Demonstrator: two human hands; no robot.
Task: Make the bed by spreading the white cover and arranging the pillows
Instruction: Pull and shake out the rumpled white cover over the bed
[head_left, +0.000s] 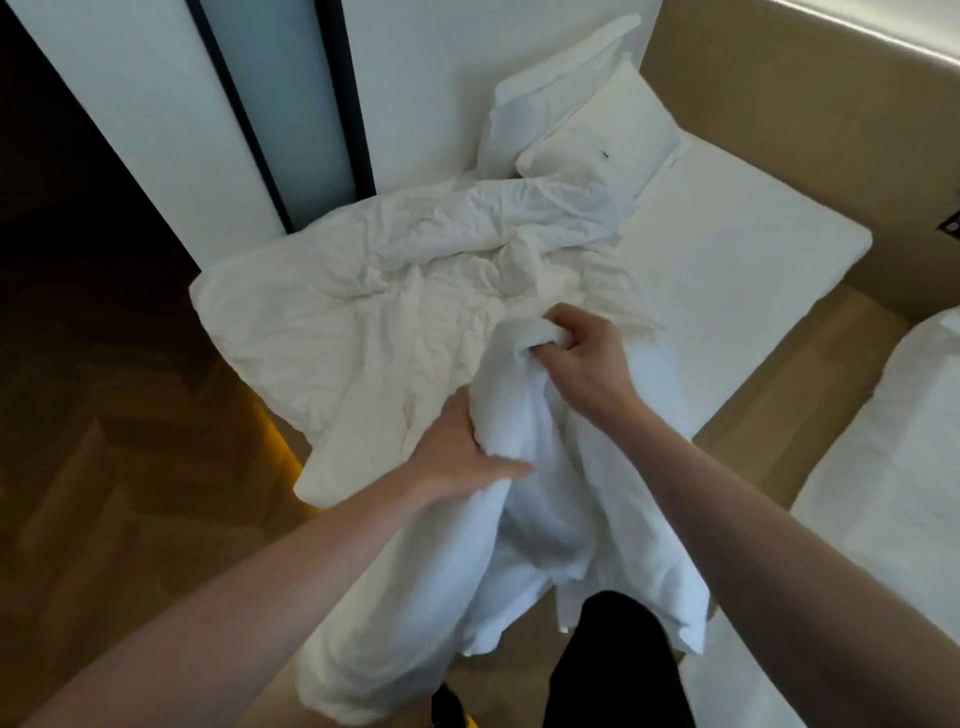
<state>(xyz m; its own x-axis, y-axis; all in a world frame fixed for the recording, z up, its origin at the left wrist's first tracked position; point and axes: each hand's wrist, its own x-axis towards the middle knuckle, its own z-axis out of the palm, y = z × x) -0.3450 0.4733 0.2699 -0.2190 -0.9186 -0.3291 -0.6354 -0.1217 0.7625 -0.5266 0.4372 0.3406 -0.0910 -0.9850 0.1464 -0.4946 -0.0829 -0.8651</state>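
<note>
We bunch the cover (395, 291) in our left hand (457, 457) and right hand (582, 358), both clenched on it, readying a spread over the mattress (727, 249).

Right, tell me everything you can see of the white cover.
The white cover is a soft, creased fabric quilt, bunched across the bed's near left part, leaving the mattress bare on the right. Its far edge reaches the pillows. The right hand grips a gathered fold; the left hand clutches it lower, the rest hanging towards the floor.
</note>
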